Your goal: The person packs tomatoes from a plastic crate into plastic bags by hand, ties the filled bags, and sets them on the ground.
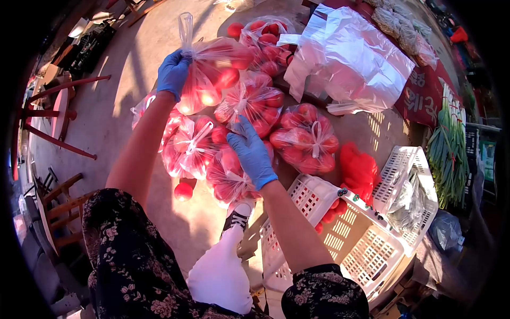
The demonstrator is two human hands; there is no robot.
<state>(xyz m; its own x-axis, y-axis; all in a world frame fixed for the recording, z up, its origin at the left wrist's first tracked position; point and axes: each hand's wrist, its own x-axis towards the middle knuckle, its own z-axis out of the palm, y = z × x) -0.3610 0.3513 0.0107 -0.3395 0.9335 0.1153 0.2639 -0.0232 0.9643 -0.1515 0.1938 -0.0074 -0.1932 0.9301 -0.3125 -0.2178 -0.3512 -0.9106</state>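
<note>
Blue gloves cover both hands. My left hand [173, 74] is closed on the gathered neck of a clear plastic bag of tomatoes [204, 87], at the upper left of the pile. Lower down, my right hand [251, 151] hovers over or rests against the bags, fingers stretched out and holding nothing visible; contact is hard to tell. Around it lie a bag of tomatoes [252, 103] just above, a knotted bag of tomatoes [305, 138] to the right and another knotted bag [192, 142] to the left. One loose tomato [183, 192] sits on the floor.
White plastic crates [372, 250] stand at the lower right, with a red net bag [358, 173] beside them. White plastic bags [353, 58] lie in a stack at the upper right. Green onions [448, 154] stand at far right. Wooden stools [64, 114] are at left.
</note>
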